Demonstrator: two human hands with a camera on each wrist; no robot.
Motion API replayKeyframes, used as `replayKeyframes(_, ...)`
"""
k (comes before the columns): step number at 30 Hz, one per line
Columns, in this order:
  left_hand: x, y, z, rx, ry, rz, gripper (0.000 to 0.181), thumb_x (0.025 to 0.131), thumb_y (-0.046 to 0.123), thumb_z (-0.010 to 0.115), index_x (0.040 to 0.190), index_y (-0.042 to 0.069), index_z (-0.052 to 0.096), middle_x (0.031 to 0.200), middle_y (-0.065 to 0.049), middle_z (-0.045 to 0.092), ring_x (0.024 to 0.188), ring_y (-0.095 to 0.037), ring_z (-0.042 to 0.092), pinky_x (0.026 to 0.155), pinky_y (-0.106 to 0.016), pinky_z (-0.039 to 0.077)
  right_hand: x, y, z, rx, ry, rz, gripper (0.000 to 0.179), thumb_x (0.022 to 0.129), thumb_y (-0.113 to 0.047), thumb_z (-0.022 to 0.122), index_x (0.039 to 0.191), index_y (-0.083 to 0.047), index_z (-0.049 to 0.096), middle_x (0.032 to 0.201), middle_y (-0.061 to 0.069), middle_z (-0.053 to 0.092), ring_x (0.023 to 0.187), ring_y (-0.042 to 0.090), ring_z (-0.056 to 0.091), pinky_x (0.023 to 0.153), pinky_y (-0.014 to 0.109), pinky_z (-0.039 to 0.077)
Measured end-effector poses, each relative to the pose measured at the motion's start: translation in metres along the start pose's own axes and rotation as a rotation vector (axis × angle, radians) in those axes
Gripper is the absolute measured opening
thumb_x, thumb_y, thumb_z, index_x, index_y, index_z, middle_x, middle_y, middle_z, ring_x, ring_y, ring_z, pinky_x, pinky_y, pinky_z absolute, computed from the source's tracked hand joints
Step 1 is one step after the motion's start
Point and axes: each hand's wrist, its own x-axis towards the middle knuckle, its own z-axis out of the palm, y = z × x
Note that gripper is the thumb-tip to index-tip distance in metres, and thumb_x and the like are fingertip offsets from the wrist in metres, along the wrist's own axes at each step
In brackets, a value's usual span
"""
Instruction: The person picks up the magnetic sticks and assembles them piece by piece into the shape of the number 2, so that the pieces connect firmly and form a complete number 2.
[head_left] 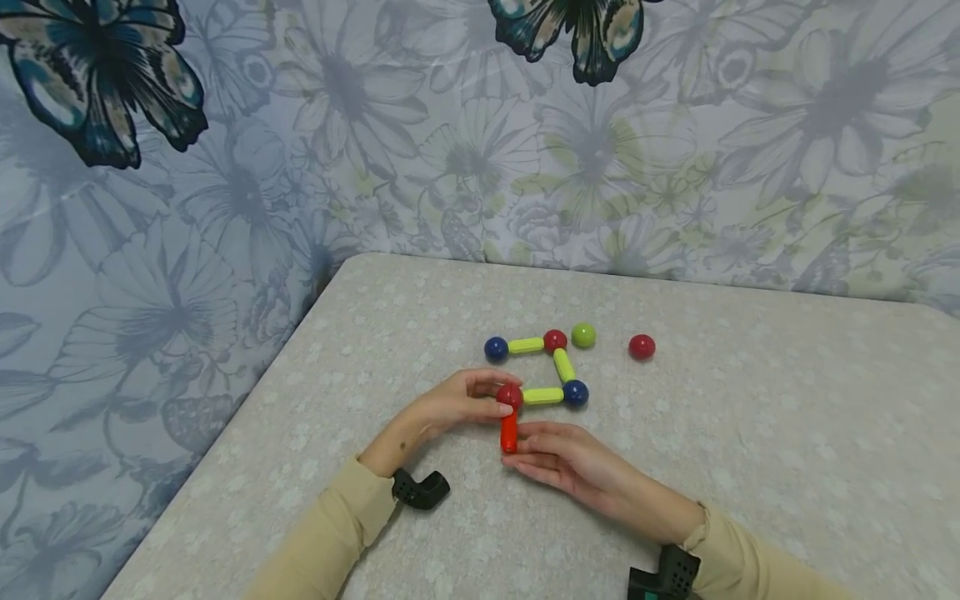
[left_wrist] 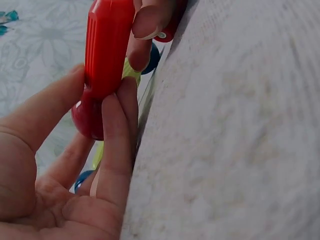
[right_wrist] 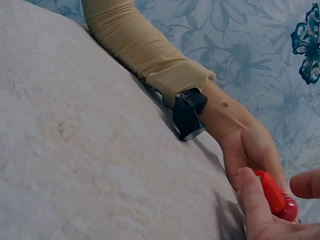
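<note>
My left hand (head_left: 465,398) holds a glossy red ball (head_left: 510,395) between thumb and fingers. A short ribbed red rod (left_wrist: 106,45) is joined to that ball and points toward me in the head view. The right hand (head_left: 573,462) is beside the rod's near end, fingertips right at it and thumb standing apart in the right wrist view. From the held ball a yellow-green rod (head_left: 543,396) runs to a blue ball (head_left: 575,392). A second yellow-green rod (head_left: 564,365) leads on to another red ball (head_left: 555,340), and a third (head_left: 526,345) reaches a blue ball (head_left: 496,349).
A loose green ball (head_left: 583,335) lies close by the far red ball, and a loose red ball (head_left: 642,347) sits farther right. Light patterned cloth (head_left: 787,433) covers the table, which meets floral walls behind and at left. Each wrist wears a black camera mount (head_left: 422,490).
</note>
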Motion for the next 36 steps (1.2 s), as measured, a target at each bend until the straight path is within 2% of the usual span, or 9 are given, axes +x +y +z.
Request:
replayKeyframes(5,-0.001,0.001,0.004,-0.05,0.012,-0.03,0.044,0.085,0.002,0.067,0.127,-0.002,0.053,0.114,-0.015,0.058,0.1,-0.024,0.059,0.084,-0.037,0.049,-0.011,-0.005,-0.008,-0.049,-0.028,0.001,0.046,0.098,-0.005,0.043,0.137,0.015,0.027,0.121,0.025,0.054,0.111,0.033,0.055,0.095,0.037,0.04)
replayKeyframes(8,-0.001,0.001,0.005,-0.083,0.019,-0.042,0.044,0.085,0.001,0.066,0.127,-0.003,0.053,0.114,-0.016,0.057,0.098,-0.025,0.06,0.084,-0.039,0.049,-0.018,-0.01,-0.016,-0.129,-0.056,-0.028,0.049,0.098,-0.007,0.045,0.138,0.014,0.026,0.124,0.026,0.052,0.11,0.03,0.056,0.094,0.037,0.041)
replayKeyframes(10,-0.001,0.002,0.006,-0.088,0.025,-0.047,0.043,0.086,0.001,0.066,0.127,-0.003,0.053,0.113,-0.015,0.058,0.098,-0.024,0.06,0.083,-0.039,0.049,-0.022,-0.017,-0.02,-0.189,-0.047,-0.049,0.05,0.098,-0.01,0.048,0.137,0.014,0.028,0.124,0.025,0.052,0.109,0.028,0.057,0.094,0.036,0.041)
replayKeyframes(13,-0.001,0.004,0.007,-0.081,0.032,-0.05,0.043,0.086,0.001,0.066,0.127,-0.003,0.053,0.112,-0.015,0.058,0.097,-0.024,0.061,0.083,-0.038,0.049,-0.025,-0.032,-0.03,-0.311,0.012,-0.124,0.049,0.097,-0.012,0.051,0.135,0.013,0.033,0.121,0.023,0.055,0.106,0.025,0.059,0.092,0.035,0.043)
replayKeyframes(16,-0.001,0.005,0.007,-0.08,0.033,-0.053,0.044,0.086,0.001,0.066,0.127,-0.002,0.053,0.113,-0.015,0.058,0.097,-0.024,0.06,0.083,-0.038,0.049,-0.022,-0.052,-0.042,-0.437,0.131,-0.236,0.047,0.097,-0.012,0.053,0.134,0.012,0.037,0.122,0.024,0.054,0.106,0.021,0.059,0.091,0.033,0.043)
replayKeyframes(20,-0.002,0.004,0.008,-0.068,0.05,-0.063,0.045,0.084,-0.001,0.067,0.127,-0.001,0.053,0.113,-0.016,0.057,0.097,-0.023,0.06,0.083,-0.036,0.049,-0.004,-0.076,-0.061,-0.555,0.318,-0.369,0.044,0.098,-0.013,0.051,0.135,0.008,0.039,0.13,0.024,0.047,0.114,0.021,0.052,0.096,0.032,0.039)
replayKeyframes(24,-0.004,0.004,0.009,-0.049,0.072,-0.081,0.046,0.083,0.001,0.069,0.126,0.0,0.055,0.113,-0.015,0.057,0.096,-0.022,0.059,0.082,-0.035,0.049,0.023,-0.087,-0.074,-0.69,0.458,-0.391,0.043,0.098,-0.012,0.05,0.137,0.002,0.04,0.137,0.02,0.042,0.125,0.026,0.039,0.102,0.038,0.032)
replayKeyframes(29,-0.006,0.006,0.009,-0.055,0.06,-0.071,0.045,0.084,0.0,0.067,0.127,0.0,0.054,0.113,-0.015,0.057,0.096,-0.021,0.059,0.083,-0.035,0.049,0.052,-0.088,-0.079,-0.854,0.529,-0.354,0.046,0.095,-0.008,0.054,0.138,0.0,0.041,0.141,0.019,0.038,0.13,0.03,0.033,0.103,0.041,0.03)
replayKeyframes(36,-0.006,0.008,0.007,-0.075,0.056,-0.067,0.046,0.084,0.001,0.067,0.128,0.0,0.053,0.113,-0.014,0.057,0.095,-0.02,0.059,0.082,-0.035,0.05,0.071,-0.082,-0.086,-1.122,0.579,-0.397,0.041,0.09,-0.002,0.06,0.13,0.003,0.049,0.129,0.023,0.049,0.118,0.034,0.047,0.096,0.043,0.038)
